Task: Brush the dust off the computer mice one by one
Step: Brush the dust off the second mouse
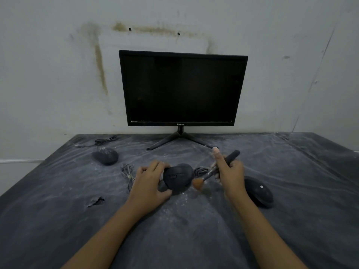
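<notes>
One view only, head-worn, wide-angle. Set close above the desk (58,220), facing forward and down toward the wall (58,74) at the far side. Left hand (149,183) and right hand (231,171) reaching in from the bottom edge to mid-frame, near the lens. Monitor (182,88) squarely ahead, farther off, screen toward the camera. Desk edges splayed outward by the wide lens, far right corner in sight.

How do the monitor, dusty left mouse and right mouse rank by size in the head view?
1. Black flat-screen monitor.
2. Unranked: black mouse at right, nearer the camera, and dust-speckled black mouse far left.
</notes>
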